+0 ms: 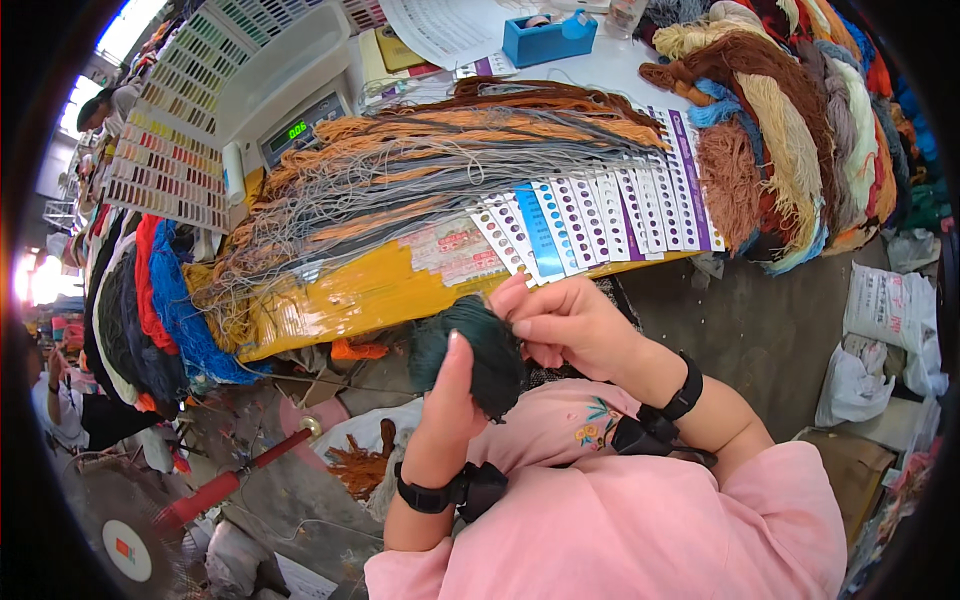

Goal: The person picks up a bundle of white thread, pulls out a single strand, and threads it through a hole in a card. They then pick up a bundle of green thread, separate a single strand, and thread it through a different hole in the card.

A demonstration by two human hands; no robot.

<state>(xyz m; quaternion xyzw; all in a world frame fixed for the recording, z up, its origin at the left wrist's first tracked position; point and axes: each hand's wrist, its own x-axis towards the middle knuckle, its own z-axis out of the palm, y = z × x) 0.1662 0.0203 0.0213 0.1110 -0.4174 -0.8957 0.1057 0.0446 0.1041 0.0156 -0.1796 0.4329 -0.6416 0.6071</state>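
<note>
With left fingers (457,365) clasped thumb-forward around the dark green hank (490,345) and right fingers (552,328) bunched at its right edge, impossible to tell if pinching. Beyond the fingers: a surface (335,310) edged in glossy yellow, limp grey and orange strands (430,165), thin stiff-looking cards (690,180). Between the fingers: the hank, smooth, rounded, fine-fibred, probably light, squashy, slightly slippery, easily snagged; best grasped around the middle without crushing.

Centre of frame, a skein (440,345) sits between left hand (447,405) and right hand (575,320); above, strands (400,170) cross the table (320,312); cards (537,230) lie at their right; upper right, hanks (790,130); lower left, a fan (127,550).
</note>
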